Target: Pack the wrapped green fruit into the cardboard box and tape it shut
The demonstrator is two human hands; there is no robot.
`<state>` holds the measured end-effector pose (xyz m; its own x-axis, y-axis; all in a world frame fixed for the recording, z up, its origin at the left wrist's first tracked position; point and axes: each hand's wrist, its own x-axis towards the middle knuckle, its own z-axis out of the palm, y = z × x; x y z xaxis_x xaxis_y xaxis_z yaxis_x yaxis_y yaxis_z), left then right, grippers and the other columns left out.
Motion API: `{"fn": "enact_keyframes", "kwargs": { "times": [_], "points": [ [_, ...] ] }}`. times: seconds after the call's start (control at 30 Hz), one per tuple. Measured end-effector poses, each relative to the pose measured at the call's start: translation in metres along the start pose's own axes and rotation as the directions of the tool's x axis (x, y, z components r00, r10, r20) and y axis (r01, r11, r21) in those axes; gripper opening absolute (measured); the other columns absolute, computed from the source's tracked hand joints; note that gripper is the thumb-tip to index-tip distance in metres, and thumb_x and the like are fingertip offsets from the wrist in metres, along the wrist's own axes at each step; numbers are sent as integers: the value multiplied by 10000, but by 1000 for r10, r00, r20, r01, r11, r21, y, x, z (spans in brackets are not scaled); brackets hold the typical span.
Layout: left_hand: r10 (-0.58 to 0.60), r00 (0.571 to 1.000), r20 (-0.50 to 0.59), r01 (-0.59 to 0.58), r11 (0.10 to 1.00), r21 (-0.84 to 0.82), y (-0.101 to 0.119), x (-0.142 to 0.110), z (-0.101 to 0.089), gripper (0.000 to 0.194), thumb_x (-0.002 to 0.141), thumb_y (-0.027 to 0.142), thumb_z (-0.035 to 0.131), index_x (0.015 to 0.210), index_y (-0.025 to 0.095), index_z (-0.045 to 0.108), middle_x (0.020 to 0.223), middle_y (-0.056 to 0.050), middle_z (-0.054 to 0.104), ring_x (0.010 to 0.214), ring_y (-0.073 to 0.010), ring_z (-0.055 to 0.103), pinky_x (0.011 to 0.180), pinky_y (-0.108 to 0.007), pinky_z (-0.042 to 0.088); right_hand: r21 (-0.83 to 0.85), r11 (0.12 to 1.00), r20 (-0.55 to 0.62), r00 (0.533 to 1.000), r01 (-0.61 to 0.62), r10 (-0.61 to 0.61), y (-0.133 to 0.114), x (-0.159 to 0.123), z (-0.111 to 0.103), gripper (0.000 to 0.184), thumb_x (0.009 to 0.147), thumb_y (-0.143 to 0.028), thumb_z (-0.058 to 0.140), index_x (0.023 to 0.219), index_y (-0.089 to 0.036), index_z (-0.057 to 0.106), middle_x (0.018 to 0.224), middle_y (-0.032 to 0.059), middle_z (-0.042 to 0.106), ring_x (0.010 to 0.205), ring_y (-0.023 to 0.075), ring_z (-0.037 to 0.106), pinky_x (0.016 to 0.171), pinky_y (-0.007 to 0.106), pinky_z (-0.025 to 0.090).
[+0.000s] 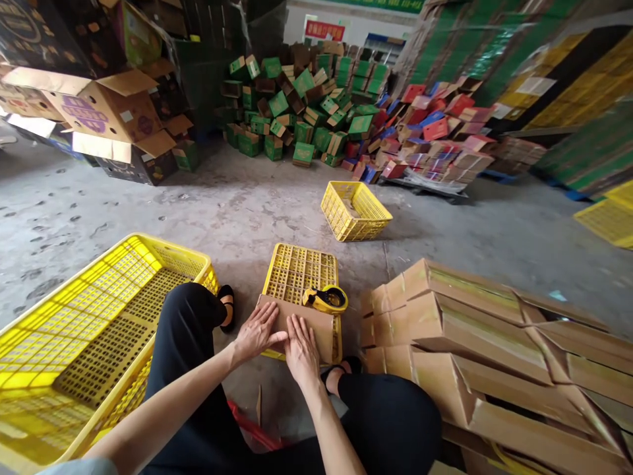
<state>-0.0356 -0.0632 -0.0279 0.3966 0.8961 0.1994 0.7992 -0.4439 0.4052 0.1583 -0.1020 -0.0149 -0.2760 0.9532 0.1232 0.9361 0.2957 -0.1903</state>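
Observation:
A flat brown piece of cardboard (pixel 316 333) lies on an upturned yellow plastic crate (pixel 301 267) between my knees. My left hand (pixel 260 330) rests flat on the cardboard's left part, fingers stretched out. Beside it, my right hand (pixel 301 346) presses flat on the middle of the cardboard, its fingers extended. The two thumbs nearly meet. Just beyond the cardboard, a yellow and black tape dispenser (pixel 325 299) lies on the crate, touched by neither hand.
A large yellow crate (pixel 113 330) stands at my left. Stacked folded cardboard boxes (pixel 475 323) fill the right side. Ahead on the floor sits a smaller yellow crate (pixel 353 214) with brown scraps inside. Heaps of green boxes (pixel 301 142) and red-blue boxes (pixel 435 128) lie farther back.

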Motion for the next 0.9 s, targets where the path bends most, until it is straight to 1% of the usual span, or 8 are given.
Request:
{"fn": "enact_keyframes", "kwargs": {
  "times": [0.2, 0.3, 0.4, 0.47, 0.53, 0.67, 0.77, 0.9],
  "points": [
    [-72, 996, -42, 75, 995, 60, -16, -14, -1, 935, 1022, 803, 246, 1618, 105, 422, 1643, -261, 412, 1559, -380, 369, 1193, -579, 421, -39, 968, 29, 968, -247, 248, 33, -32, -9, 577, 1113, -375, 296, 1620, -150, 457, 1665, 150, 440, 1559, 326, 394, 1223, 568, 371],
    [-80, 995, -56, 86, 990, 112, -13, -14, 2, 950, 1024, 800, 230, 1602, 76, 441, 1648, -275, 394, 1552, -389, 379, 1197, -588, 410, -66, 935, 38, 935, -350, 353, 42, -31, -12, 630, 1113, -388, 238, 1616, -68, 440, 1672, 197, 405, 1563, 341, 384, 1217, 569, 378],
    [-71, 993, -92, 86, 980, 177, -1, -15, 10, 967, 1013, 813, 252, 1574, 61, 485, 1647, -293, 383, 1550, -421, 369, 1207, -614, 379, -106, 915, 26, 918, -390, 395, 36, -24, -11, 651, 1105, -401, 274, 1594, -14, 459, 1662, 262, 394, 1544, 385, 402, 1211, 550, 381],
    [-47, 992, -116, 70, 977, 201, 12, -17, 18, 984, 985, 839, 308, 1563, 69, 510, 1642, -306, 383, 1555, -455, 340, 1214, -636, 350, -142, 909, 15, 917, -393, 399, 25, -21, -7, 641, 1092, -426, 345, 1596, -53, 476, 1671, 279, 372, 1544, 442, 378, 1214, 583, 352],
    [-13, 993, -114, 36, 979, 201, 24, -21, 25, 973, 965, 848, 361, 1568, 101, 518, 1652, -290, 377, 1563, -475, 308, 1216, -649, 337, -156, 921, 25, 931, -357, 365, 12, -22, -2, 608, 1078, -425, 404, 1624, -164, 459, 1705, 243, 331, 1559, 478, 324, 1219, 634, 305],
    [67, 998, -1, -66, 989, 134, 41, -27, 29, 890, 986, 817, 384, 1611, 189, 470, 1690, -201, 359, 1586, -432, 281, 1216, -615, 366, -112, 968, 54, 972, -223, 230, -7, -34, 8, 628, 1076, -343, 413, 1688, -336, 269, 1765, 130, 229, 1603, 433, 244, 1238, 646, 263],
    [110, 992, 68, -115, 990, 76, 38, -32, 20, 866, 1002, 795, 389, 1642, 212, 414, 1677, -174, 397, 1582, -385, 320, 1215, -577, 392, -113, 978, 63, 981, -177, 185, -11, -45, 8, 640, 1076, -290, 421, 1692, -327, 253, 1767, 126, 216, 1608, 411, 243, 1247, 609, 286],
    [86, 993, 85, -93, 992, 86, 21, -42, -2, 758, 1033, 743, 393, 1607, 254, 472, 1647, -136, 461, 1541, -343, 416, 1195, -554, 434, -149, 969, 98, 972, -199, 215, -9, -57, 0, 581, 1085, -378, 458, 1657, -341, 364, 1743, 118, 294, 1592, 437, 276, 1228, 655, 305]
  ]
}}
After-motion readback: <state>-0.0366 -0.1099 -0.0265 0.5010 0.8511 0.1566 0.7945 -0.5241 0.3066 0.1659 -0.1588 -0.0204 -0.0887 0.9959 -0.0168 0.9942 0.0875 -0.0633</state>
